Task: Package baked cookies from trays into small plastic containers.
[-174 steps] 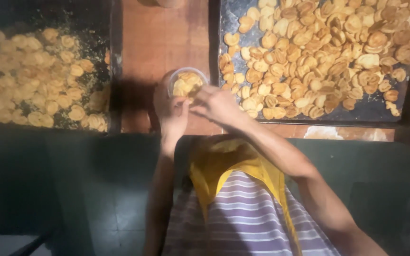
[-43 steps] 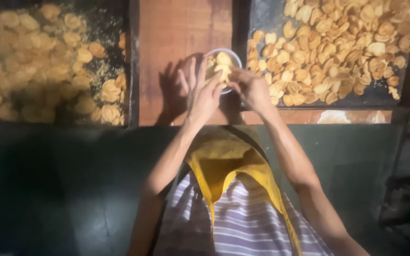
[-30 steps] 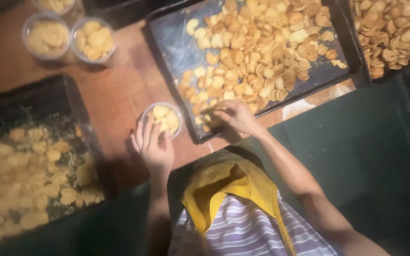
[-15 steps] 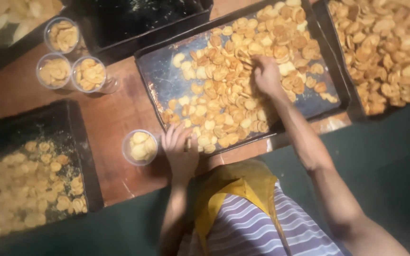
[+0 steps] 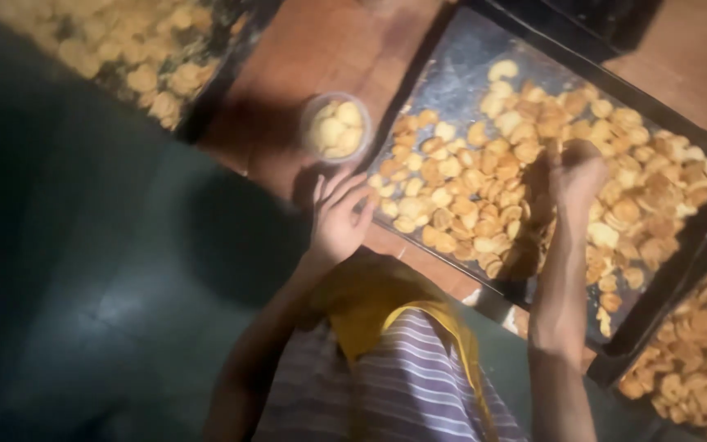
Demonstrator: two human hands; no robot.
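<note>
A small clear plastic cup [image 5: 337, 128] with several pale round cookies in it stands on the red-brown table [image 5: 304, 57]. My left hand [image 5: 339, 217] rests flat at the table's edge just below the cup, fingers spread, a short gap away from it. To the right lies a dark metal tray [image 5: 460, 74] covered with golden cookies [image 5: 468, 176]. My right hand [image 5: 576, 172] is down in the middle of that tray, back facing up, fingers curled into the cookies.
A second tray of cookies [image 5: 149, 57] sits at the top left, and a third [image 5: 697, 360] at the bottom right. A dark green surface [image 5: 100, 286] fills the left. My striped shirt and yellow apron [image 5: 386, 327] are below.
The view has swung and tilted. My left hand has come off the cup and now lies below it. My right hand stays in the tray, curled into the cookies.
</note>
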